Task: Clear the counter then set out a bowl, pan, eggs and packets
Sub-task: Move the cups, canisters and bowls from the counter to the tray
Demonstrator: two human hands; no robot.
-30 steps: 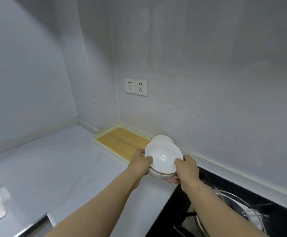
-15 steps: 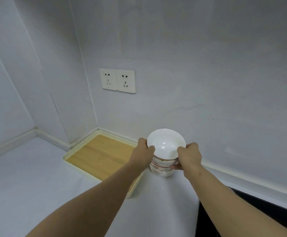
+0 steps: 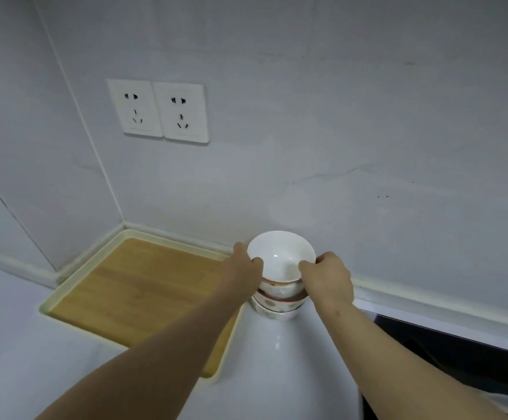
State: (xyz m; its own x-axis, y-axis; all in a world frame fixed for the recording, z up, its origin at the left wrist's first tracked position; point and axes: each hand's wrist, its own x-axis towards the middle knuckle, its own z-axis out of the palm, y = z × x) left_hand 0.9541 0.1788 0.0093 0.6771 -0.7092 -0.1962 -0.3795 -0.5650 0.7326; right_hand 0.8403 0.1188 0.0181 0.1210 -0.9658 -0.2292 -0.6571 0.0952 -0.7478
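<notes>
A stack of white bowls (image 3: 280, 294) stands on the white counter (image 3: 277, 374) close to the back wall. The top bowl (image 3: 280, 256) is plain white inside; the lower ones show a reddish pattern on their sides. My left hand (image 3: 245, 268) grips the top bowl's left rim with the thumb inside. On the right rim, my right hand (image 3: 326, 275) holds the same bowl with its fingers curled over the edge. No pan, eggs or packets are in view.
A wooden board in a cream tray (image 3: 137, 294) lies left of the bowls in the corner. A double wall socket (image 3: 158, 112) sits above it. The black hob edge (image 3: 446, 347) runs at the lower right, with something pale at the frame's bottom right corner.
Both hands carried the bowl back toward the wall and set it on the stack of bowls. The view moved closer and rightward; the pan on the hob dropped out of sight.
</notes>
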